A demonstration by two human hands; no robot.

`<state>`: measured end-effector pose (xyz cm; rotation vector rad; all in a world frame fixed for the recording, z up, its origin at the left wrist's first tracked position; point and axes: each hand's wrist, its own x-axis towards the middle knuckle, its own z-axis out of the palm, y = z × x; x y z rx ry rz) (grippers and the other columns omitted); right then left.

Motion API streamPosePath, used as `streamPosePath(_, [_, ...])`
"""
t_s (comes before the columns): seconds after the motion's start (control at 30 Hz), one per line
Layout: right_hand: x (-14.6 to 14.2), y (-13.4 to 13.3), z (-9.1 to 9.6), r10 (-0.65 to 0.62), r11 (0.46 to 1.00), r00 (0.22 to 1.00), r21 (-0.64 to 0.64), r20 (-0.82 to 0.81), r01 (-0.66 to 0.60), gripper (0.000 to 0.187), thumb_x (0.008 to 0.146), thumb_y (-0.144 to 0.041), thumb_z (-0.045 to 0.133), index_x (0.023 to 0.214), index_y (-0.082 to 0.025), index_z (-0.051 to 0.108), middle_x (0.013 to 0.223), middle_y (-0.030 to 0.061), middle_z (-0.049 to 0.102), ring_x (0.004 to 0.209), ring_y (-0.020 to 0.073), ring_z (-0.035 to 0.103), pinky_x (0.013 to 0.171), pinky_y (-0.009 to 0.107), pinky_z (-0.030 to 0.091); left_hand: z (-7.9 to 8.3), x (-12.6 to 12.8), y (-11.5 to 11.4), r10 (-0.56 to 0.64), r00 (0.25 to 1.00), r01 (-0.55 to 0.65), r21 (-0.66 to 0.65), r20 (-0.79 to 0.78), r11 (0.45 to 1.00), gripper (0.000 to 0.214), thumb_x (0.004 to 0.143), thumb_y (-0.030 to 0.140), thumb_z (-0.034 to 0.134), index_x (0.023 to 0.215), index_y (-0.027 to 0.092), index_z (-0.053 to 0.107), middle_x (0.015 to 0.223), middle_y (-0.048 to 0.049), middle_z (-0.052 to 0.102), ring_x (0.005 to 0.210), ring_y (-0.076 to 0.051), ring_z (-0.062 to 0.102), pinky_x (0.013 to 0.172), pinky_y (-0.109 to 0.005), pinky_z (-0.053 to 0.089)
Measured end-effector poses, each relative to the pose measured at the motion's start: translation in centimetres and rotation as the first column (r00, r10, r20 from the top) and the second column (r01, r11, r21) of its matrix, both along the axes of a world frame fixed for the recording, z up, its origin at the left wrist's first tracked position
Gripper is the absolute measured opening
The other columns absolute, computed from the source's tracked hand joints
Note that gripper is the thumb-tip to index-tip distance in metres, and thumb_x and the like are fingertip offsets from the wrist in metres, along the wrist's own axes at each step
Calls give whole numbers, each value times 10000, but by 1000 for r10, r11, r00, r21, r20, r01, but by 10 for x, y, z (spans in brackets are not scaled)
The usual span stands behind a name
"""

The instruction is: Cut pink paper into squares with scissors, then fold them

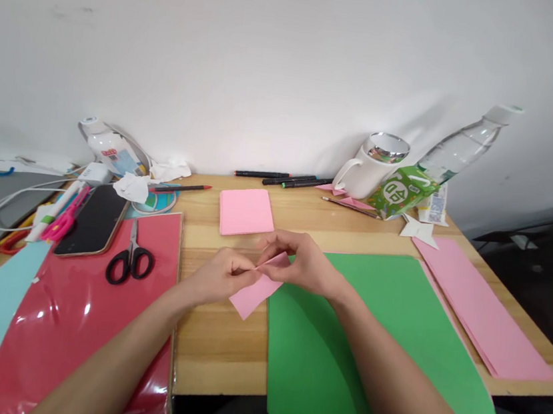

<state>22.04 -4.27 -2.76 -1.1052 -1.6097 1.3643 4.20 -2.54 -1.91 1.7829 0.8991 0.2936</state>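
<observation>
Between my hands, above the wooden table, is a small sheet of pink paper (254, 296), tilted with one corner pointing down toward me. My left hand (224, 273) pinches its edge near the middle, thumb and forefinger pressed together. My right hand (297, 260) grips the same paper from the other side, fingers curled over it and fingertips almost meeting those of the left. The fingers hide part of the paper. Just beyond my hands lies a stack of square pink paper (246, 211).
Green sheets (366, 332) lie under my right forearm, pink strips (486, 306) farther right. Black scissors (131, 260) rest on a red plastic-wrapped pack (105, 327) beside a phone (95, 220). Along the wall stand a white mug (369, 171), a green carton (402, 192), a bottle (465, 146) and several markers (304, 182).
</observation>
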Motion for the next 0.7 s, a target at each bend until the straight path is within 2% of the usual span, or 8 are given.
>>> streamPosePath(0.17, [-4,-1,-2,58,998,998,-13,-8,-59,205,615,-87,617,808,-153,593,673,-21,605,635,105,571,620,229,463,-3,-1,2,-50,999,49,-28,-13,998,409,763,320,491,451,183,267,470,53,221,439,-64,202,428,-252,132])
streamPosePath(0.33, [0,1,-1,52,999,998,5,18,-52,197,611,-115,627,802,-151,596,688,-5,643,649,116,595,645,248,472,-3,-1,2,-24,1000,23,-80,-13,996,421,762,335,501,454,184,257,479,54,211,450,-65,194,436,-253,129])
streamPosePath(0.6, [23,10,0,-18,1000,996,27,87,15,183,633,-127,613,812,-159,599,669,-3,656,604,118,591,581,242,468,-1,-2,2,18,1000,-18,-156,0,988,411,744,341,528,431,178,317,464,44,277,441,-68,235,419,-245,132])
streamPosePath(0.7, [35,16,-3,-127,991,987,50,97,122,140,639,-147,622,778,-157,602,664,-1,641,601,120,584,574,244,464,0,-3,2,54,998,-50,-189,20,981,403,724,357,551,419,174,363,453,41,310,436,-70,256,411,-236,144])
